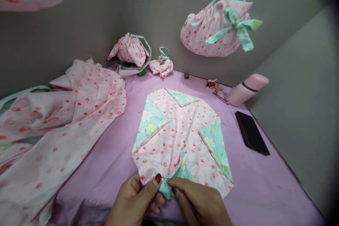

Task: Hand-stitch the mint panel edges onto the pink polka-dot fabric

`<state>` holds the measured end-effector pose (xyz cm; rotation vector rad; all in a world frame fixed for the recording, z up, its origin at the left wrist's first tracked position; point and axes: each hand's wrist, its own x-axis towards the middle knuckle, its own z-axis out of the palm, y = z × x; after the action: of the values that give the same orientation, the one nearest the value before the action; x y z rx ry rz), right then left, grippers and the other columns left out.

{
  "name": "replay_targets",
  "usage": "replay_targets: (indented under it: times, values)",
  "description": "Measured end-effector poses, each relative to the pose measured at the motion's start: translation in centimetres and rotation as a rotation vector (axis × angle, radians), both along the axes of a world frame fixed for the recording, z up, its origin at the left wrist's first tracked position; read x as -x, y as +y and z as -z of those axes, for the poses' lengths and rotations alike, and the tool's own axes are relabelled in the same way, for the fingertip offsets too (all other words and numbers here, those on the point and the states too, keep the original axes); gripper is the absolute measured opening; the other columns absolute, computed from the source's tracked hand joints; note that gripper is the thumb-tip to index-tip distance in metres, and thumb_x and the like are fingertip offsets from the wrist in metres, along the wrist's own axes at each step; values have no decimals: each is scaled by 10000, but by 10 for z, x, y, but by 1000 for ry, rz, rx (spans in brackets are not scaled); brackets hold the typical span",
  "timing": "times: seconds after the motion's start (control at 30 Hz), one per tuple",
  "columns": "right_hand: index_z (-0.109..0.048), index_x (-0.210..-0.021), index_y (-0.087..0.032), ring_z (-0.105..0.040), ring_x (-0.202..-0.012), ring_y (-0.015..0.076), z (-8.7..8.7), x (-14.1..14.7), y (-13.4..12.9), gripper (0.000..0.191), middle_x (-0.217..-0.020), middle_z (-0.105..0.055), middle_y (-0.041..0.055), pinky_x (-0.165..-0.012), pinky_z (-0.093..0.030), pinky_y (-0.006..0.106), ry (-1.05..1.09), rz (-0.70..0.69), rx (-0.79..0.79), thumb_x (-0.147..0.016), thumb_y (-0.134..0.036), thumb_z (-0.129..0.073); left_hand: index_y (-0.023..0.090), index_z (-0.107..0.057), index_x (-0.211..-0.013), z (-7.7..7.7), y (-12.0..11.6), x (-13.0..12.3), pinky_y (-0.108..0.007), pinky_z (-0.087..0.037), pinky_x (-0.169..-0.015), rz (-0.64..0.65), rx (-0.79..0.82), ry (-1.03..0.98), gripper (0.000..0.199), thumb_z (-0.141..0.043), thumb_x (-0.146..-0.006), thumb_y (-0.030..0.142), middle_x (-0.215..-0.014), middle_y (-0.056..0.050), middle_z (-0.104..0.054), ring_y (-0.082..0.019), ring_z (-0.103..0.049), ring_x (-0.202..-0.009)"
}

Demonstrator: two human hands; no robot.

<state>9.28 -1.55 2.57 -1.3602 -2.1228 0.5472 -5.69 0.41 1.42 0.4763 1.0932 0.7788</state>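
A pink dotted cloth piece [180,127] with turquoise floral corner patches [152,120] lies spread in front of me. At its near edge, the turquoise patch is bunched up between my hands. My left hand [137,197] pinches this edge, its thumb on top and its other fingers curled underneath. Close beside it, the thumb and forefinger of my right hand [198,197] are pressed together on the same gathered edge. Anything small between the right fingertips, such as a needle or thread, cannot be made out.
A purple cover [106,169] lies on the table. Pink dotted fabric [69,120] is heaped at left. Drawstring bags [131,51] sit at the back; another bag [214,31] hangs on the wall. Small scissors [219,97], a pink bottle [246,90] and a phone [251,132] are at right.
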Motion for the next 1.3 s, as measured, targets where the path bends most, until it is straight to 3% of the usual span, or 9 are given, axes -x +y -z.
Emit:
replay_targets:
  times: [0.63,0.87,1.13,1.3]
  values:
    - [-575,-891,-198,-633,-584,116,0,-1,0,219,-692,-660,4,-544,-452,172,7,-7,63,-858,-131,-370,163,-663,-576,-1,3,2,-174,-417,-460,23,-21,34,217,-781,-532,340,-452,17,-649,-94,-532,-442]
    - [-566,-887,-202,-613,-582,95,7,0,1,213,-687,-647,-16,-549,-425,153,74,27,45,-848,-118,-374,159,-693,-671,4,0,3,-175,-431,-509,5,8,-32,285,-726,-597,432,-502,-2,-682,-98,-560,-481]
    - [-573,-859,-206,-605,-629,78,2,-2,5,206,-715,-643,-24,-592,-422,126,156,6,175,-837,-91,-403,147,-694,-650,-3,1,3,-159,-424,-517,13,49,-64,318,-725,-586,457,-511,-1,-681,-82,-552,-484]
    - [-567,-824,-200,-582,-592,72,1,-2,6,194,-682,-625,-28,-566,-415,124,164,21,200,-837,-93,-405,142,-690,-668,0,2,4,-165,-428,-524,23,41,-66,301,-718,-605,435,-531,-7,-687,-90,-557,-498]
